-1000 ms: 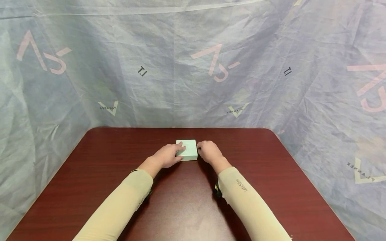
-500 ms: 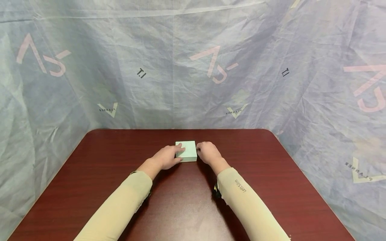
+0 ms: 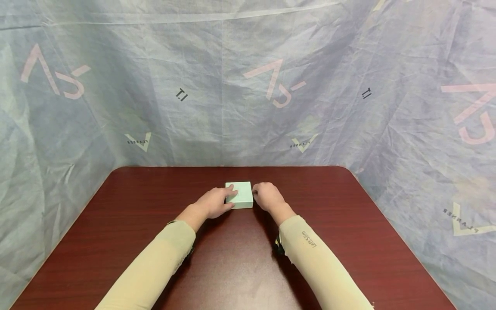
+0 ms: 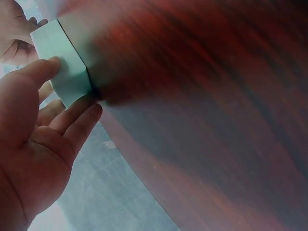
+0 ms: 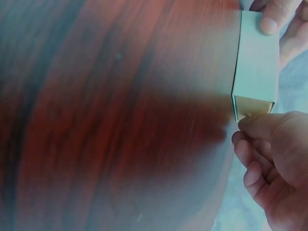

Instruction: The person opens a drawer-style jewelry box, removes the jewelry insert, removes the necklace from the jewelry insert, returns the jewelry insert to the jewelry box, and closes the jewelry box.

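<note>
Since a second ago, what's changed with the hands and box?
Nearly nothing: the whole head view just shifted a little, everything sitting slightly lower. No grip visibly changed: the left hand still grips the pale green box, the right hand stays at its right end.

Room between the sleeves to the green box, left hand and right hand in the way at its flanks.

A pale green box is lying toward the twelve o'clock edge of a dark red table. The left hand is gripping its nine o'clock side; the right hand, fingers curled, is resting at three o'clock (both arms are wearing cream sleeves). Wrinkled grey sheeting is hanging beyond.
</note>
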A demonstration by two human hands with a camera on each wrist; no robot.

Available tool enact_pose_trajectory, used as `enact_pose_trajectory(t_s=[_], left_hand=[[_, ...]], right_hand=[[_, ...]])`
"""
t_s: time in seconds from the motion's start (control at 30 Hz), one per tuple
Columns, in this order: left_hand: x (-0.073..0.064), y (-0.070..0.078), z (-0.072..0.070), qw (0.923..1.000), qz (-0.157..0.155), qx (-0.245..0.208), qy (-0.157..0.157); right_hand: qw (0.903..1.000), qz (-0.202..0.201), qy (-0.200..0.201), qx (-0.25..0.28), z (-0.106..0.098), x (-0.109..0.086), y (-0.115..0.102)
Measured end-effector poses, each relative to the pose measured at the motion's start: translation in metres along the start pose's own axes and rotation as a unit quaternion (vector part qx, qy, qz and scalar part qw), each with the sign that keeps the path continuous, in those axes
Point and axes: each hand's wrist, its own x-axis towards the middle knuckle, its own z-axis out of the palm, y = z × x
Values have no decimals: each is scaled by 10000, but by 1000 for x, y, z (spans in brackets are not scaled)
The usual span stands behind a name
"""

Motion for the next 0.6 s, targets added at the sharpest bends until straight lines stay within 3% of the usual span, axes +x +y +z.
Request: enact_pose_trajectory(t_s=[0.6], left_hand=[[-4, 5, -1, 9999, -78, -90, -22]], right_hand=[[9998, 161, 34, 66, -2, -5, 7]])
